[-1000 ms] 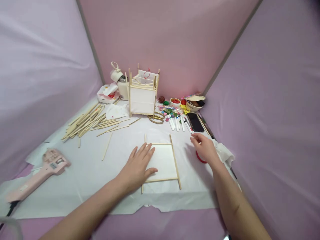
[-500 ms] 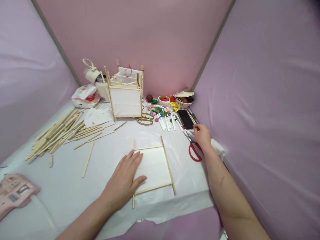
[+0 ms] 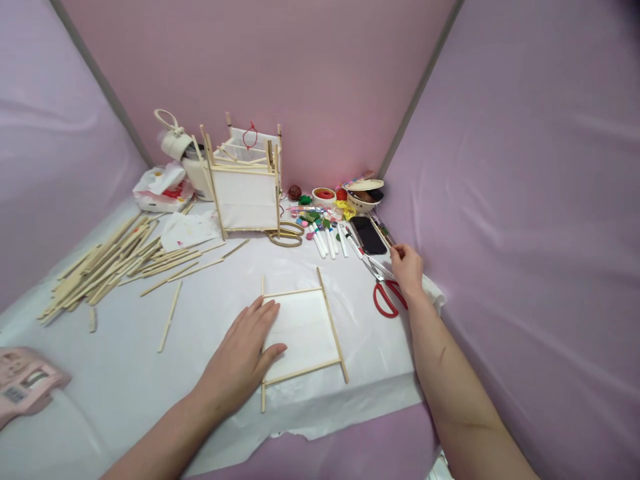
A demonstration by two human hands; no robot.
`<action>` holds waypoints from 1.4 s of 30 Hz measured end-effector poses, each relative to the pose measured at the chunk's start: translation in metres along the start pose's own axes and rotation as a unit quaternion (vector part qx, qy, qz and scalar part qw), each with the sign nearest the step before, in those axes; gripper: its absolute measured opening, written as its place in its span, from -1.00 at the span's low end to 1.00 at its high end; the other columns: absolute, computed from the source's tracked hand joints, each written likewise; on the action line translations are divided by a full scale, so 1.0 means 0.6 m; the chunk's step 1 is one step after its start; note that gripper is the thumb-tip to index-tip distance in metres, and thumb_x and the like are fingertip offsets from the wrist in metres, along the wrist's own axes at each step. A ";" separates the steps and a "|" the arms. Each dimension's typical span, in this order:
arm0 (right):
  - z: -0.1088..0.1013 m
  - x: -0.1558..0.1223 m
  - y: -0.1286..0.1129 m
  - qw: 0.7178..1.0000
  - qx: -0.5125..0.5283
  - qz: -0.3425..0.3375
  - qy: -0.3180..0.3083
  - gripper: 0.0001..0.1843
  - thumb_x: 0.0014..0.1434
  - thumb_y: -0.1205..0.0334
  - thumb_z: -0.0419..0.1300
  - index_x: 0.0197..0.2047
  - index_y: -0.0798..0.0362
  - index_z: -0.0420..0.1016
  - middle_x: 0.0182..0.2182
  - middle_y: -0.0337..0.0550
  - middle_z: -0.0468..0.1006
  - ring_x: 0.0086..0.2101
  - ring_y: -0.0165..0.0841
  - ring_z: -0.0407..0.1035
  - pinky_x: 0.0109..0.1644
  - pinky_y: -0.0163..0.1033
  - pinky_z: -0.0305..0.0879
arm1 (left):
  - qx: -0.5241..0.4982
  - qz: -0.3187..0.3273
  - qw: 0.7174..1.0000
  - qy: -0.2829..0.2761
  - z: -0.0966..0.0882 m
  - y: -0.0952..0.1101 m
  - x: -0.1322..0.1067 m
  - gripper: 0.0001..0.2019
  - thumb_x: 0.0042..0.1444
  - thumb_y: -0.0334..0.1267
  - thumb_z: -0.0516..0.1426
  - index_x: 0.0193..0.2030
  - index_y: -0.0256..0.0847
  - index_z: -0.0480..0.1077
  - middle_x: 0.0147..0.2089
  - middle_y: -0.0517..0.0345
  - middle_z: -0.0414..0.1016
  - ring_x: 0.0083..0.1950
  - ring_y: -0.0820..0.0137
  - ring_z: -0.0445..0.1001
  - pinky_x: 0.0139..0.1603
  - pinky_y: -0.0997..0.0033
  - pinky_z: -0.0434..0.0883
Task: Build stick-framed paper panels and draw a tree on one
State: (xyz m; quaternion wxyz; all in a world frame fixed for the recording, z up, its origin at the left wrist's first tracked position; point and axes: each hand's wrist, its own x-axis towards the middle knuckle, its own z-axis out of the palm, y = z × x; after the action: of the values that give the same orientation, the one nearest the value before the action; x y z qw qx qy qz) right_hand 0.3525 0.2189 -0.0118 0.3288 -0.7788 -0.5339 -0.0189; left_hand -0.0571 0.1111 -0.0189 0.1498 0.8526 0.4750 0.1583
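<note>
My left hand (image 3: 240,353) lies flat, fingers spread, over the left edge of a frame of thin wooden sticks (image 3: 333,327) backed with white paper (image 3: 303,333). At the right, my right hand (image 3: 407,269) has its fingers pinched together at the near ends of some slim brush-like sticks (image 3: 383,231) beside a black phone (image 3: 370,237). What the fingertips hold is too small to make out. Just left of that hand are red-handled scissors (image 3: 385,298), blades partly among white markers (image 3: 330,243).
A box-shaped stick-and-paper structure (image 3: 247,197) stands at the back, with gold-handled scissors (image 3: 286,235) at its base. Loose wooden sticks (image 3: 107,267) pile up on the left. A pink power strip (image 3: 30,385) lies front left. A bowl (image 3: 364,199) sits back right.
The view has shifted slightly, so the whole table appears a little further left. My right hand has moved slightly right, away from the phone. My left hand stays on the frame.
</note>
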 end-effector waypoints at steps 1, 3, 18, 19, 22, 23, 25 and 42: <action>-0.001 -0.002 -0.001 1.000 -0.007 0.000 -0.015 -0.61 0.30 0.12 -0.01 -0.10 0.16 0.56 -0.27 0.08 0.63 -0.26 -0.17 0.45 -0.11 -0.14 0.27 | 0.000 0.001 1.000 0.001 0.001 -0.001 0.000 -0.43 0.37 -0.02 -0.01 0.44 -0.18 0.09 0.47 -0.02 0.18 0.53 0.05 -0.01 0.46 -0.16 0.13; -0.004 -0.008 -0.004 0.998 -0.022 -0.009 -0.051 -0.65 0.27 0.07 0.07 -0.17 0.11 0.59 -0.30 0.04 0.63 -0.28 -0.17 0.45 -0.16 -0.16 0.25 | 0.000 0.006 1.000 0.010 0.004 -0.004 -0.002 -0.43 0.37 -0.02 0.00 0.44 -0.17 0.10 0.47 -0.02 0.18 0.53 0.05 -0.01 0.46 -0.17 0.13; -0.010 -0.027 -0.039 0.984 -0.077 -0.072 -0.142 -0.82 0.22 0.18 0.18 -0.27 0.02 0.59 -0.26 -0.04 0.61 -0.25 -0.22 0.43 -0.21 -0.21 0.19 | 0.001 0.007 1.000 0.007 0.003 -0.004 -0.001 -0.44 0.37 -0.02 -0.01 0.44 -0.15 0.10 0.46 0.00 0.20 0.52 0.04 0.01 0.44 -0.17 0.16; -0.011 -0.027 -0.038 0.986 -0.074 -0.075 -0.126 -0.81 0.23 0.18 0.16 -0.24 0.03 0.60 -0.24 -0.03 0.60 -0.24 -0.21 0.43 -0.19 -0.20 0.20 | 0.001 0.005 1.000 0.002 0.001 -0.002 0.000 -0.44 0.37 -0.02 -0.01 0.43 -0.17 0.10 0.45 -0.02 0.20 0.52 0.04 0.01 0.45 -0.17 0.16; -0.008 -0.024 -0.032 0.990 -0.073 -0.085 -0.084 -0.79 0.25 0.17 0.15 -0.21 0.05 0.60 -0.23 0.00 0.58 -0.23 -0.20 0.42 -0.17 -0.18 0.21 | -0.002 0.003 1.000 -0.003 -0.003 0.001 0.001 -0.45 0.37 -0.02 -0.01 0.42 -0.18 0.12 0.45 -0.03 0.21 0.52 0.04 0.01 0.44 -0.17 0.17; -0.006 -0.023 -0.029 0.990 -0.077 -0.083 -0.079 -0.79 0.26 0.18 0.15 -0.21 0.06 0.60 -0.24 0.00 0.58 -0.23 -0.19 0.42 -0.17 -0.17 0.21 | -0.002 0.003 1.000 -0.004 -0.003 0.001 0.001 -0.45 0.37 -0.02 -0.01 0.42 -0.18 0.12 0.45 -0.03 0.20 0.52 0.05 0.00 0.44 -0.16 0.17; -0.002 -0.021 -0.022 0.990 -0.087 -0.077 -0.074 -0.79 0.26 0.19 0.16 -0.21 0.07 0.60 -0.24 0.01 0.57 -0.23 -0.18 0.41 -0.17 -0.16 0.21 | 0.002 0.002 1.000 -0.005 -0.003 0.001 0.001 -0.44 0.38 -0.02 -0.02 0.42 -0.20 0.11 0.46 -0.03 0.20 0.53 0.06 -0.01 0.45 -0.15 0.15; 0.025 -0.018 0.002 0.990 -0.038 -0.129 -0.037 -0.68 0.22 0.35 0.06 -0.09 0.12 0.62 -0.14 0.08 0.56 -0.09 -0.10 0.39 0.07 -0.02 0.29 | 0.006 0.001 1.000 0.007 0.003 -0.001 -0.002 -0.45 0.38 -0.04 0.00 0.41 -0.24 0.15 0.46 -0.06 0.19 0.52 0.07 0.01 0.44 -0.14 0.19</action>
State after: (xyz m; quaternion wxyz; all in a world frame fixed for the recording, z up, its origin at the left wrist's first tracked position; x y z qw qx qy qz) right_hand 0.3441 0.2178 -0.0283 0.2733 -0.7153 -0.6410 -0.0527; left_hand -0.0574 0.1101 -0.0208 0.1416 0.8528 0.4760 0.1618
